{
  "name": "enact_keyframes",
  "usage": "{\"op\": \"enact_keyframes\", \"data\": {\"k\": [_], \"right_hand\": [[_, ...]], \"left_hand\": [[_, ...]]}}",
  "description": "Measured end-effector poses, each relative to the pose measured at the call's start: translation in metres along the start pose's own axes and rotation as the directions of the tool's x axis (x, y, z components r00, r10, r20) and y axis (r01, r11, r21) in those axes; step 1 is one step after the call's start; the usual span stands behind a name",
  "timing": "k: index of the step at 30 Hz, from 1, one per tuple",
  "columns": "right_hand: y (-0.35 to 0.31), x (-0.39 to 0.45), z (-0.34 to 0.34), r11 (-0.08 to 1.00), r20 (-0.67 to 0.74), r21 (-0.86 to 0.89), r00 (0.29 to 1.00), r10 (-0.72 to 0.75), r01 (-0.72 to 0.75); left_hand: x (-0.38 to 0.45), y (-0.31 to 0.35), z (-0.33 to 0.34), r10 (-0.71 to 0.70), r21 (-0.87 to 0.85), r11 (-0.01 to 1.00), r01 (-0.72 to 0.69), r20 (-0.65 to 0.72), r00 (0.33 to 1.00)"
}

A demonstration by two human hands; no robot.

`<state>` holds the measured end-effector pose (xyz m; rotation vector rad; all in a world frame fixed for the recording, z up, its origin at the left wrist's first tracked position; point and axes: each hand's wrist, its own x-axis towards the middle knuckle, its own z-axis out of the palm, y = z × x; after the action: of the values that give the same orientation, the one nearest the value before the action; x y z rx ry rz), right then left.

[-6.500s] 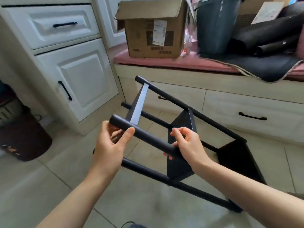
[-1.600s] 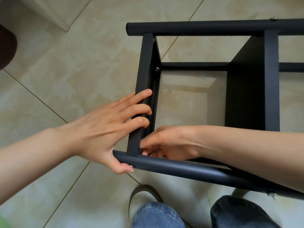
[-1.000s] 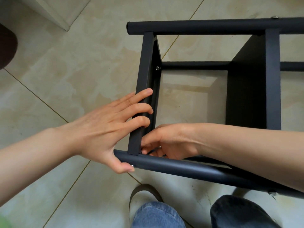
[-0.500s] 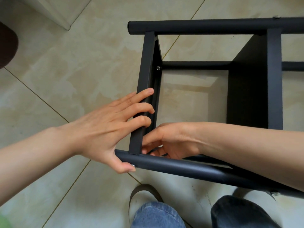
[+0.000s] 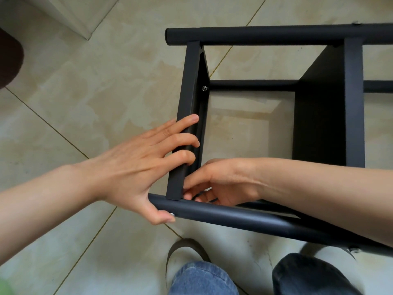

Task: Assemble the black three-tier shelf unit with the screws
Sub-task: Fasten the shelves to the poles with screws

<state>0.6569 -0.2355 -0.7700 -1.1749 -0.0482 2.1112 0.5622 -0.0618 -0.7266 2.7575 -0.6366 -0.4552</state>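
The black shelf unit [image 5: 276, 124] lies on its side on the tiled floor [image 5: 85, 92], just in front of the person's knees [image 5: 204, 277], and it fills the picture from 12 o'clock to 4 o'clock. Compared with half a second ago almost nothing has moved: the frame and both hands sit in the same places. I judge this means the work at the near corner is slow and fine, probably turning a screw by the fingers, and that this joint is not finished yet.

The left hand [image 5: 136, 167] is spread. Its fingers [image 5: 182, 143] lie across the end shelf panel [image 5: 187, 116] and its thumb presses against the near tube [image 5: 234, 216] at 6 o'clock, next to a small silver screw head [image 5: 171, 214]. So this hand steadies the frame.

The right hand [image 5: 214, 182] reaches inside the frame to the corner where the panel meets the near tube. Its fingertips are pressed together there, as if pinching something small, but what they hold is hidden.

Another screw [image 5: 204, 88] is already seated on the panel at 12 o'clock. The right end of the unit is cut off by the picture edge, so the third tier cannot be checked.
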Motion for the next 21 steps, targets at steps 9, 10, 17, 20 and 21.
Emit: {"op": "enact_keyframes", "data": {"k": [9, 10, 17, 20, 21], "right_hand": [[-0.0001, 0.0016, 0.0043, 0.999, -0.039, -0.023, 0.999, -0.022, 0.021], [0.0000, 0.0025, 0.0053, 0.999, -0.047, -0.009, 0.998, -0.034, 0.033], [0.0017, -0.0063, -0.0015, 0.998, -0.035, -0.056, 0.999, -0.039, 0.038], [0.0036, -0.0056, 0.0004, 0.995, -0.072, -0.082, 0.996, -0.059, 0.053], [0.0034, -0.0043, 0.0021, 0.995, -0.081, -0.082, 0.995, -0.063, 0.056]], "left_hand": [[-0.0005, 0.0004, -0.0003, -0.008, -0.009, 1.000, 0.008, 0.007, 1.000], [-0.0004, 0.0005, -0.0004, -0.009, -0.006, 1.000, 0.009, 0.008, 1.000], [-0.0001, 0.0006, -0.0005, -0.007, -0.005, 1.000, 0.007, 0.005, 1.000], [-0.0003, 0.0005, -0.0002, -0.001, -0.007, 1.000, 0.001, -0.003, 1.000], [-0.0004, 0.0004, 0.0001, 0.001, -0.005, 1.000, -0.001, -0.005, 1.000]]}}
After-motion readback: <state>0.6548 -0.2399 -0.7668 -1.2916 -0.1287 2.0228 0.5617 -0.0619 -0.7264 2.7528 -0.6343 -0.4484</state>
